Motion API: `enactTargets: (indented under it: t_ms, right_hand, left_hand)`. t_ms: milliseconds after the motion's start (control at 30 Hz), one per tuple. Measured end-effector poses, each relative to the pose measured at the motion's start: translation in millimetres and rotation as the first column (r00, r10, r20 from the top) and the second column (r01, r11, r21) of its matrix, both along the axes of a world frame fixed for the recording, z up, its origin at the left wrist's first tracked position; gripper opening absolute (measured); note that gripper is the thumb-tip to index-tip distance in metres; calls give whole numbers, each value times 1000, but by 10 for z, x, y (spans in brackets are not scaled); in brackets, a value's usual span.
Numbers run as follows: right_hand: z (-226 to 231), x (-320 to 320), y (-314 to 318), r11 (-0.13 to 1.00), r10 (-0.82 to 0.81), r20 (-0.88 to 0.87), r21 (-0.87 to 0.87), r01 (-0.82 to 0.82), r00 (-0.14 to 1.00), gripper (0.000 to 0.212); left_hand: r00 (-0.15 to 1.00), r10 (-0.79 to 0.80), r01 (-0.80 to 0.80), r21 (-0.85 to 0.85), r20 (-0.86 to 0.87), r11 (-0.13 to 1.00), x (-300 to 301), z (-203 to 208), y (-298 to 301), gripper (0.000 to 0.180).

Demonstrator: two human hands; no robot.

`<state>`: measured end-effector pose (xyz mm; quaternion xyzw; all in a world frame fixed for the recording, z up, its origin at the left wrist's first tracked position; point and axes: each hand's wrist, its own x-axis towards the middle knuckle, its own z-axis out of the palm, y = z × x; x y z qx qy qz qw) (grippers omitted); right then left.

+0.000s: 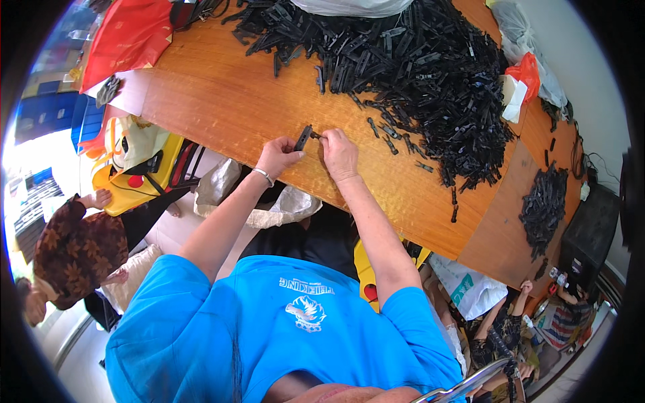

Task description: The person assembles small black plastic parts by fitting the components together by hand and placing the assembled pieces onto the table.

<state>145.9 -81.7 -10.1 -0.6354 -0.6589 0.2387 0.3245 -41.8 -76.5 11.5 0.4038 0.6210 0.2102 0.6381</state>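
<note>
Over the near edge of the wooden table (pixel 228 94), my left hand (pixel 277 160) pinches a narrow black plastic part (pixel 304 138), which stands tilted up from the fingers. Close on its right, my right hand (pixel 340 156) has its fingertips closed on a small dark piece (pixel 316 136) that meets or nearly meets the black part. Whether the two are joined I cannot tell. A large heap of similar black plastic parts (pixel 416 80) spreads across the far right of the table, with several loose small black pieces (pixel 391 145) along its near side.
A smaller heap of black parts (pixel 544 208) lies at the right. A red bag (pixel 127 43) sits at the far left, and a white sack (pixel 282 207) hangs open below the table edge. People sit at left (pixel 80 235) and lower right (pixel 494 336).
</note>
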Motion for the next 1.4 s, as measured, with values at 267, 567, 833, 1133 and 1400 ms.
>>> enactTargets:
  t_ms: [267,567,833,1133,1400]
  right_hand:
    - [93,57,0,999,-44,-10,-6,44,999,11]
    - [145,107,-351,988,-106,-303,-143,64,947,19]
    - [27,44,-303,930,-309,-351,-308,203,884,17]
    - [10,7,-182,921,-291,-230,-328,208,929,17]
    - [-1,110,-51,836,-341,-236,-518,179,910,18]
  left_hand:
    - [975,-152,173,124,-162,977,38,29,16,20]
    - [772,-370,541,227,-517,810,163,211,183,25]
    - [971,-132,187,289,-199,939,254,85,254,18]
    - [978,-31,112,400,-205,910,268,-125,210,18]
    - [971,-32,117,353,-238,928,312,-144,306,21]
